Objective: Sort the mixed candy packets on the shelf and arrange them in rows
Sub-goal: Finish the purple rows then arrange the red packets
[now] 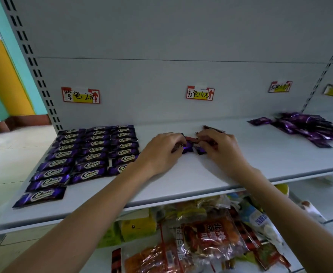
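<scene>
candy packets (189,147) lay on the shelf (201,174), pinched by the curled left hand (162,152) and right hand (223,149). purple rows (90,154) sat at left, a loose pile (307,128) at right.

Pretty sure we're looking at a small shop here. The shelf (201,174) is that pale metal store kind, with slotted uprights (33,62) running up both sides of a plain back panel (161,46). Stuck on the panel are handwritten price tags (200,93), red-bordered with yellow patches and red arrows, spaced out along the shelf. Under the left tag we've got identical purple candy packets (87,154) lying in neat rows like stock on display, plus a loose heap of purple packets (307,129) off to the right. Below the shelf there's a pile of bagged snacks (210,233) in bright wrappers. Pale tiled floor (14,154) on the left too.
</scene>
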